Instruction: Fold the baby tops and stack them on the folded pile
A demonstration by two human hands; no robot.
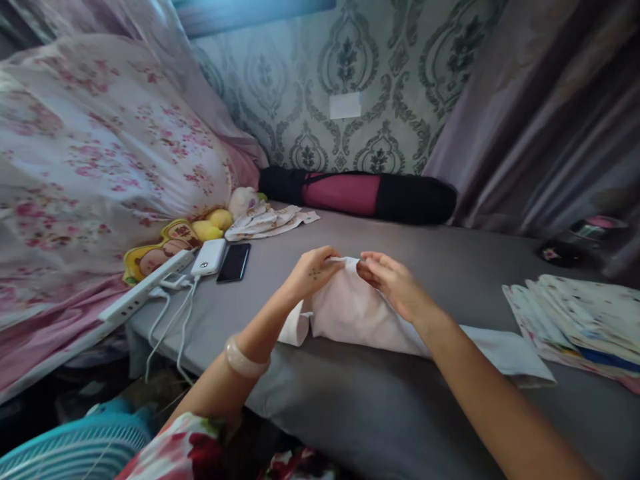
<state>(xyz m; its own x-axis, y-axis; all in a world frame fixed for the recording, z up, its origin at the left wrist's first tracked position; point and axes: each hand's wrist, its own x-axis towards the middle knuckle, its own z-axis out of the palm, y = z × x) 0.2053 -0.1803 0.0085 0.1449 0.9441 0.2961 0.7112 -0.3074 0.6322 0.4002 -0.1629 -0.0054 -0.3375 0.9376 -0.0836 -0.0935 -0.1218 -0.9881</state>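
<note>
A white, faintly pink cloth [350, 313] lies near the front edge of the grey-covered bed, its middle lifted into a peak. It looks like a small garment, but its exact kind is not clear. My left hand [315, 272], with a pale bangle on the wrist, pinches the raised edge between thumb and fingers. Close to the same edge, my right hand [397, 287] has its fingers bent around the cloth, the thumb partly hidden below. A curled part of the cloth rests under my left wrist, and a flat white length [510, 353] extends rightward past my right forearm.
Folded printed cloths [580, 327] are stacked at right. A phone [234, 263], a white power bank [209, 257] and a cabled power strip [145, 287] lie at left. A black-and-pink roll [350, 193] lies along the wall. A blue fan [85, 440] stands lower left.
</note>
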